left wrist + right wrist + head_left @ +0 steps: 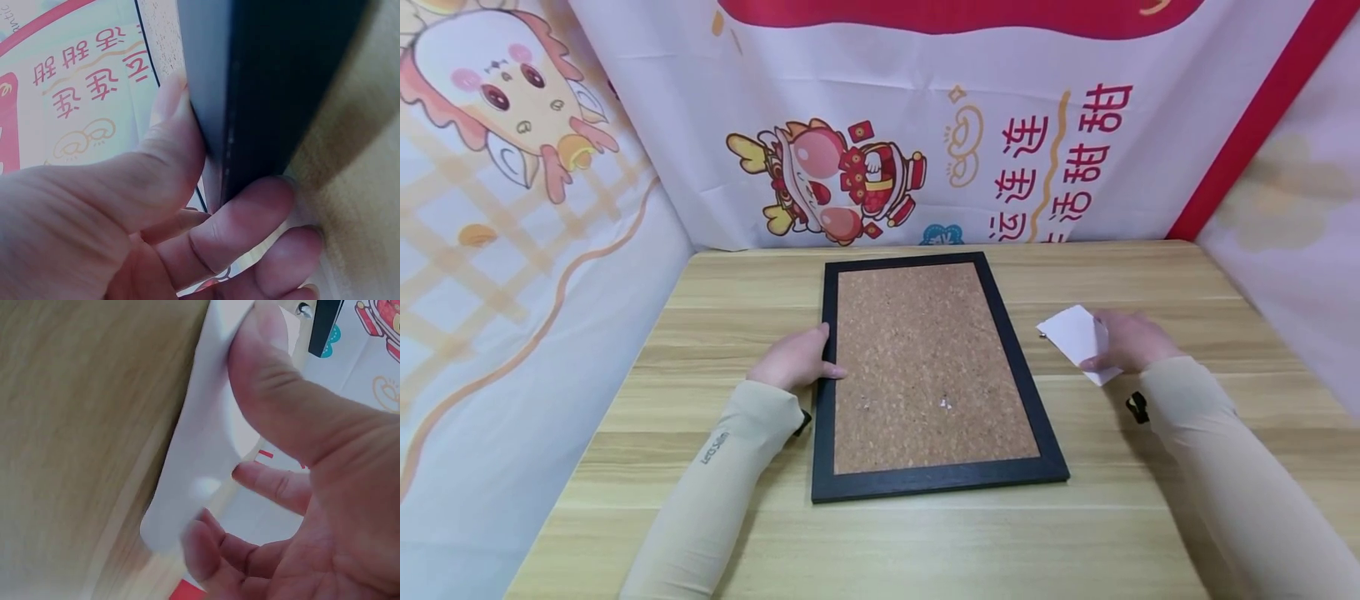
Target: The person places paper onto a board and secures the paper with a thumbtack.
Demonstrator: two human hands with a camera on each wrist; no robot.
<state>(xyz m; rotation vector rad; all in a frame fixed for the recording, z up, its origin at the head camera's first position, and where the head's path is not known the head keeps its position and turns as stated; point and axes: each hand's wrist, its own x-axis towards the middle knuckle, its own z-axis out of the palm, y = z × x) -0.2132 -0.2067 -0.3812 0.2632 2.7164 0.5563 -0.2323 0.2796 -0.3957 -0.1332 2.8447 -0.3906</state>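
A corkboard (917, 350) with a black frame lies on the table. My left hand (792, 358) grips its left side, thumb over the front near the cork and fingers curled against the outer edge, as the left wrist view shows close up on the black frame (212, 81). To the right of the board, my right hand (1131, 340) holds a white piece of paper (1075, 332) low over the table. In the right wrist view the thumb lies on the face of the paper (194, 450), with the other fingers bent along its far side.
A small shiny metal piece (1042, 335) sits by the paper's left corner. Two small whitish spots, one a brighter bit (945, 402), show on the lower cork. Behind the wooden table (760, 283) hangs a printed cloth (955, 125), with more cloth at both sides.
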